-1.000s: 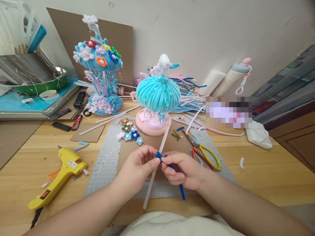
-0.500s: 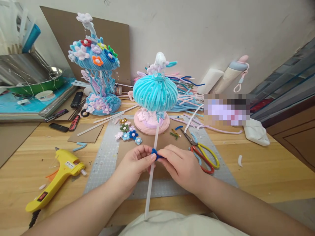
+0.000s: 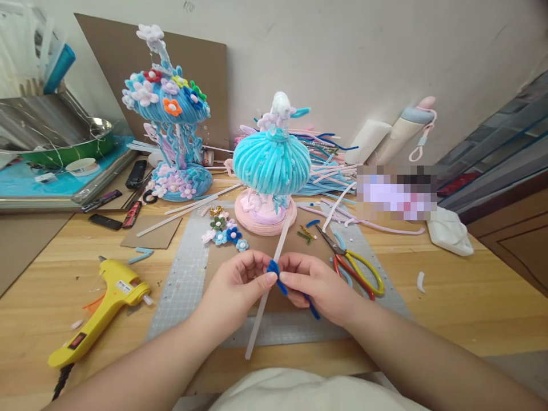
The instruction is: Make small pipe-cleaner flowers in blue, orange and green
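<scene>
My left hand (image 3: pixel 240 288) pinches a folded, looped part of a dark blue pipe cleaner (image 3: pixel 273 266) between thumb and fingers. On the other side, the curled fingers of my right hand (image 3: pixel 323 285) grip the same pipe cleaner, and a blue end hangs below them. A long translucent white stick (image 3: pixel 257 325), like a glue stick, slants behind the pinching fingers; which hand carries it is hidden. Beyond my hands stands a turquoise pipe-cleaner jellyfish (image 3: pixel 272 162) on a round pink base. Small pipe-cleaner flowers (image 3: pixel 233 234) lie left of that base.
A yellow glue gun (image 3: pixel 103 308) lies at the left. Scissors (image 3: pixel 357 268) with red and yellow handles rest right of my hands on the grey cutting mat (image 3: pixel 180 297). A flowered blue jellyfish (image 3: pixel 171 108) stands back left; loose pipe cleaners (image 3: pixel 334 180) are piled behind.
My fingers have shifted on the pipe cleaner, and more blue now shows, including an end below my right hand. The white stick tilts more, its top further right and its bottom higher.
</scene>
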